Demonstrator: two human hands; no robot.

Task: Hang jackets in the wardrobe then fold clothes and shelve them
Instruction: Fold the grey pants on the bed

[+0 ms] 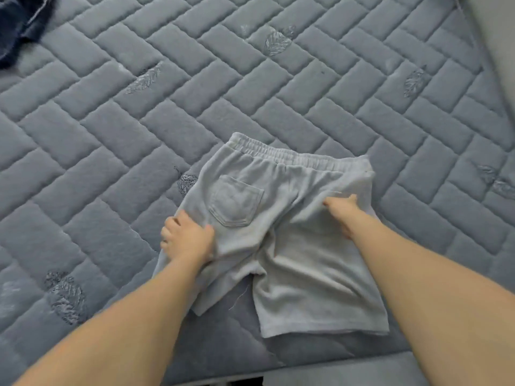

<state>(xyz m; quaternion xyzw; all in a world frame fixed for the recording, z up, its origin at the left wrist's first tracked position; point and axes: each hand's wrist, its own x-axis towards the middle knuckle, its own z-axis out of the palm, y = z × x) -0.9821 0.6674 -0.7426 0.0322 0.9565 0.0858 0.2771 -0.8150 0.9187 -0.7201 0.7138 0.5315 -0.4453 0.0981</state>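
Shorts of pale grey sweatshirt cotton lie back side up on a grey-blue quilted mattress, near its front edge, and both bare hands are on them. The fingers of the left hand are curled around the outer edge of the left leg, bunching the cloth there, with the thumb lying over the top of the fabric. The right hand is pressed to the cloth of the right half just below the waist; its fingers seem to pinch a small ridge of fabric, though how tightly they close cannot be told, since the hand is seen from behind. Between the two hands sits a square patch pocket stitched on the seat. Beyond it, the gathered elastic waistband runs along the far side of the garment, while the two legs point back toward the person, the right one lying flat and the left one partly folded under. Stitched leaf motifs are scattered over the mattress's brick-like quilting. Far off in the upper left corner lies a dark navy garment, well apart from the shorts.
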